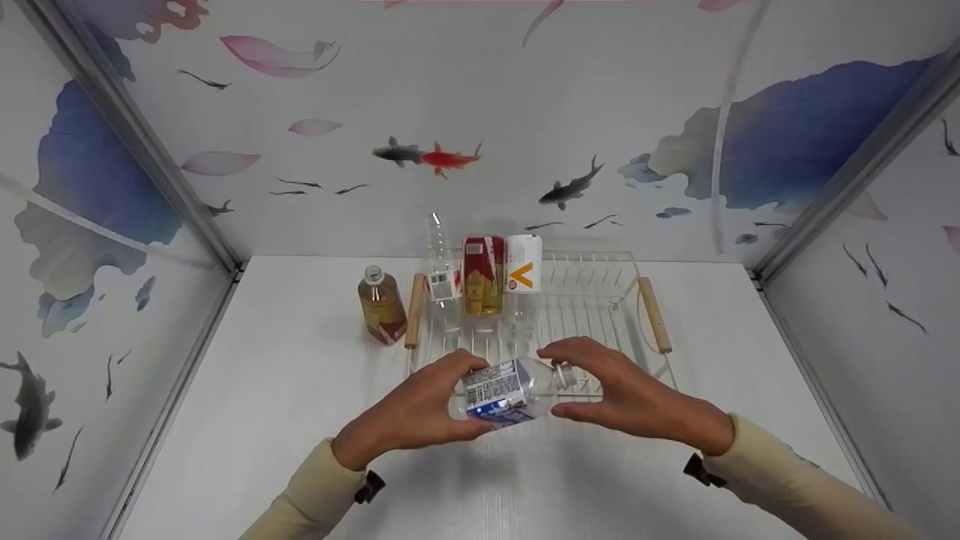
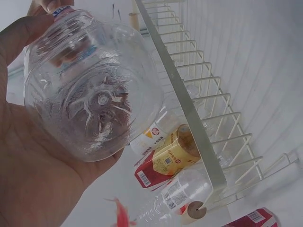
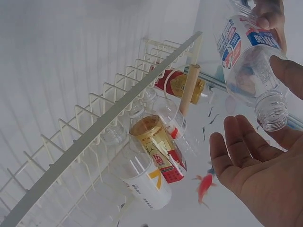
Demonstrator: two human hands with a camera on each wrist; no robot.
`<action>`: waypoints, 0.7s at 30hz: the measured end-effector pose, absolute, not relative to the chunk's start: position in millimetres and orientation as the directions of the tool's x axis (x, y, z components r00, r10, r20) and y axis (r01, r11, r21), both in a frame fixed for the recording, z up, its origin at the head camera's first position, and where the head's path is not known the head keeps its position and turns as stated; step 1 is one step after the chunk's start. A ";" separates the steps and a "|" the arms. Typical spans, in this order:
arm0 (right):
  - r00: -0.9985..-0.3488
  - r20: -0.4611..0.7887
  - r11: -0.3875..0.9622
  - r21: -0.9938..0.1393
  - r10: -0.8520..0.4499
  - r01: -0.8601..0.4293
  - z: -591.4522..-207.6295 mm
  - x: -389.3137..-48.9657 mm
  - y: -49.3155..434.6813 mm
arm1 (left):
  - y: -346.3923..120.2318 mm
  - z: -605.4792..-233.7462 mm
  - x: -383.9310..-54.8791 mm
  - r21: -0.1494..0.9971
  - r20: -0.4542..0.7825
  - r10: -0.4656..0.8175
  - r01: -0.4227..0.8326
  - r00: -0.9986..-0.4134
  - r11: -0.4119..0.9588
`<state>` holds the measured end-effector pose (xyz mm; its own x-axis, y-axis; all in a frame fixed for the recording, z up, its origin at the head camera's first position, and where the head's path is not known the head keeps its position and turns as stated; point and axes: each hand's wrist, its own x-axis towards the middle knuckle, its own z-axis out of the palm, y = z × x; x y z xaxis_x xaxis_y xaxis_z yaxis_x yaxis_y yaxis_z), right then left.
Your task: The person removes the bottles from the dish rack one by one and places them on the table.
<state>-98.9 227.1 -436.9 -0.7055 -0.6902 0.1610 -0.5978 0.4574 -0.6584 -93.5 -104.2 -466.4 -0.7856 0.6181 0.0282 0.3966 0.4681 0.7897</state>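
A clear plastic bottle [image 1: 504,395] is held in the air above the near edge of a white wire rack [image 2: 178,92]. It has a blue and white wraparound label with a printed block of small text and a barcode, and the right wrist view shows a touch of red on it too. The body is squarish with rounded corners, and the base (seen nearly face-on from the left wrist) carries moulded ridges radiating from a central dimple. The threaded neck is bare of a cap. The bottle lies tilted on its side, with its base toward the left hand [image 1: 416,409] and its neck toward the right hand [image 1: 634,386].

The left fingers and thumb are wrapped round the base end and grip it. The right hand is loosely spread, with the bottle's neck between its thumb and fingers; the fingers are apart from the threads, and whether the thumb brushes the shoulder cannot be told.

In the rack, a tall clear bottle [image 1: 444,300], a red-and-gold bottle [image 1: 484,281] and a white-labelled bottle [image 1: 523,266] are side by side, necks toward the wires. An amber-coloured bottle [image 1: 382,307] stands upright on the white bench [image 1: 270,405], just beside the left wooden handle [image 1: 415,311].
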 end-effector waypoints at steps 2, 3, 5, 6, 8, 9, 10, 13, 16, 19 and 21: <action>-0.709 0.156 0.458 -0.664 -0.688 -0.590 -436.8 -99.4 226.9 | -105.4 -466.2 -93.3 0.790 0.033 0.616 0.398 -0.787 0.466; -0.709 0.155 0.456 -0.668 -0.688 -0.588 -436.7 -99.8 226.6 | -106.0 -466.1 -93.2 0.793 0.034 0.614 0.396 -0.788 0.464; -0.711 0.153 0.450 -0.679 -0.687 -0.580 -436.6 -100.9 226.3 | -106.7 -466.0 -93.1 0.798 0.032 0.608 0.386 -0.793 0.462; -0.711 0.153 0.446 -0.684 -0.686 -0.577 -436.8 -101.4 226.2 | -106.9 -465.9 -93.2 0.801 0.033 0.606 0.383 -0.795 0.459; -0.713 0.155 0.442 -0.689 -0.684 -0.574 -437.5 -102.6 226.3 | -107.2 -466.0 -93.4 0.808 0.036 0.603 0.378 -0.797 0.451; -0.714 0.158 0.441 -0.690 -0.683 -0.574 -437.9 -103.2 226.4 | -107.4 -466.2 -93.6 0.811 0.040 0.603 0.378 -0.797 0.447; -0.715 0.162 0.441 -0.689 -0.680 -0.575 -438.5 -103.9 226.7 | -107.7 -466.4 -93.7 0.812 0.046 0.602 0.381 -0.797 0.443; -0.715 0.182 0.440 -0.679 -0.675 -0.588 -441.4 -106.5 228.2 | -109.5 -467.3 -94.2 0.811 0.073 0.602 0.399 -0.795 0.428; -0.719 0.197 0.437 -0.678 -0.666 -0.591 -444.4 -110.1 230.5 | -112.4 -469.1 -94.4 0.809 0.099 0.595 0.412 -0.798 0.418; -0.731 0.195 0.440 -0.688 -0.654 -0.577 -447.6 -114.9 233.2 | -115.5 -470.0 -94.4 0.818 0.104 0.584 0.403 -0.805 0.410; -0.741 0.186 0.444 -0.698 -0.645 -0.562 -449.7 -118.2 235.0 | -117.6 -470.2 -94.3 0.823 0.111 0.580 0.402 -0.807 0.402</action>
